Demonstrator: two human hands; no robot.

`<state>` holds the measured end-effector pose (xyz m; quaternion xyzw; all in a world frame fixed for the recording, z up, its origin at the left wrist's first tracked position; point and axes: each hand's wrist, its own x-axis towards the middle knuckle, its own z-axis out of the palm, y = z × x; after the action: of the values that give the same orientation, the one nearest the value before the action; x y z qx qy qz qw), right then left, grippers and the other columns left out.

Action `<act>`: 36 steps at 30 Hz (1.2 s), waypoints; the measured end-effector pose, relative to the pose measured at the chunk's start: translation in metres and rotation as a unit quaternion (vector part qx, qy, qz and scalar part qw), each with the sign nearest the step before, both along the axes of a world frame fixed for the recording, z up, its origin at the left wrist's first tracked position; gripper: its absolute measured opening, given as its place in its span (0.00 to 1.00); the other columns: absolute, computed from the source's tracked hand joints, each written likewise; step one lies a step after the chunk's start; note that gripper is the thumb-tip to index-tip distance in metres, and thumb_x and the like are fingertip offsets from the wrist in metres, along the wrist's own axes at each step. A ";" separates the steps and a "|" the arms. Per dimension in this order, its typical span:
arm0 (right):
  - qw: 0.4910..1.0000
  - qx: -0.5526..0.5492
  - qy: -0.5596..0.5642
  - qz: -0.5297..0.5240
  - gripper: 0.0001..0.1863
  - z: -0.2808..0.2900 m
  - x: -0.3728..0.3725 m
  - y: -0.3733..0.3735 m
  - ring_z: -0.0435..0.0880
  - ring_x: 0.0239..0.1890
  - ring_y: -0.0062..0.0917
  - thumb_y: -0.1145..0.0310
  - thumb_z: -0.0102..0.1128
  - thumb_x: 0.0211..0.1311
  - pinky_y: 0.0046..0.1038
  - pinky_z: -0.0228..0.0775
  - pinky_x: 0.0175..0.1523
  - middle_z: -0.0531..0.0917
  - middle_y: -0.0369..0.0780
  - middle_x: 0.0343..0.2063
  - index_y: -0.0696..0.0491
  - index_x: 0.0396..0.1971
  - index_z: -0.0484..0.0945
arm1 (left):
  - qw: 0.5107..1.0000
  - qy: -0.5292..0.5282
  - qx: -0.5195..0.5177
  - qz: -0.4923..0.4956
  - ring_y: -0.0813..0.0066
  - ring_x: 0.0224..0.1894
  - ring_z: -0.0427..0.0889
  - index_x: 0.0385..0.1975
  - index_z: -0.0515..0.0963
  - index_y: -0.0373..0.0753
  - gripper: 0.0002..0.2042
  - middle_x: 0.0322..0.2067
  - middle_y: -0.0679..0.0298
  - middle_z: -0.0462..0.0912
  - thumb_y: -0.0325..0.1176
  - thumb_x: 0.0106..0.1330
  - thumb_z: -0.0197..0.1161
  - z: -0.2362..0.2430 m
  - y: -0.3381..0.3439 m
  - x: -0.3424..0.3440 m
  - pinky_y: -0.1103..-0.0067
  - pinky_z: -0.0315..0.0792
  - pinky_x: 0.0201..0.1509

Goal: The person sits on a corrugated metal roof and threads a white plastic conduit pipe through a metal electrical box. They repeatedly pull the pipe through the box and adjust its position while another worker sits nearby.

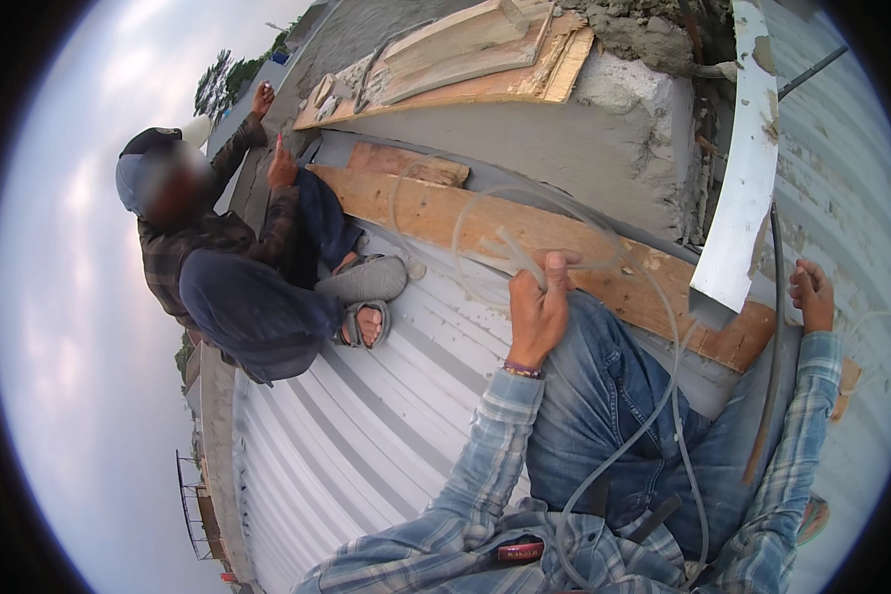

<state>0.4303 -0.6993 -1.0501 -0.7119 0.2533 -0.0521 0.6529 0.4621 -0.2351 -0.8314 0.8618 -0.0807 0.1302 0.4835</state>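
Note:
My left hand (538, 315) is closed around a length of clear flexible tubing (508, 247), with short ends sticking up beyond the fingers. Loose loops of the tubing arc over a wooden plank (564, 235) and trail down across my jeans to my lap. Off to the right, my right hand (812, 294) is raised beside a dark rod (775, 297), apart from it, with its fingers curled in. Whatever those fingers hold, if anything, is hidden.
A co-worker (228, 247) squats at left, one hand holding a small red object. Corrugated metal roofing (366, 445) lies underfoot. Ahead stands a rough concrete block (624, 129) topped with plywood (554, 74). A white metal channel (733, 218) slants down near my right knee.

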 end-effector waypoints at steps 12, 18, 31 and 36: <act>0.999 0.020 0.009 -0.049 0.18 -0.018 0.017 -0.015 0.80 0.28 0.17 0.59 0.61 0.70 0.20 0.73 0.31 0.85 0.35 0.35 0.52 0.53 0.81 | 1.000 0.021 0.016 0.003 0.74 0.24 0.79 0.38 0.84 0.32 0.19 0.22 0.61 0.81 0.45 0.77 0.59 -0.001 0.011 -0.001 0.75 0.73 0.32; 0.998 -0.038 -0.005 -0.056 0.16 -0.008 0.006 -0.016 0.80 0.25 0.19 0.62 0.61 0.70 0.21 0.74 0.29 0.85 0.37 0.33 0.54 0.53 0.81 | 1.000 -0.021 0.002 0.004 0.56 0.23 0.81 0.36 0.84 0.33 0.16 0.19 0.52 0.80 0.43 0.71 0.64 -0.006 -0.003 0.004 0.67 0.72 0.31; 0.999 -0.012 -0.012 -0.048 0.16 0.005 0.023 0.001 0.82 0.26 0.20 0.66 0.60 0.70 0.22 0.75 0.28 0.86 0.38 0.32 0.55 0.53 0.81 | 0.995 0.001 0.098 0.031 0.64 0.30 0.84 0.42 0.85 0.33 0.23 0.26 0.53 0.84 0.49 0.79 0.53 -0.035 0.025 0.011 0.68 0.74 0.37; 0.994 -0.060 -0.010 -0.086 0.16 0.022 0.004 0.001 0.83 0.26 0.20 0.67 0.60 0.68 0.23 0.75 0.29 0.86 0.38 0.33 0.56 0.53 0.80 | 0.995 0.078 0.004 -0.069 0.61 0.45 0.87 0.54 0.82 0.34 0.37 0.38 0.52 0.89 0.64 0.79 0.37 0.033 0.036 0.004 0.69 0.77 0.50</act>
<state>0.4347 -0.6986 -1.0283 -0.7250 0.3035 -0.1306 0.6044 0.4663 -0.1996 -0.7989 0.8638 -0.1029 0.0288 0.4923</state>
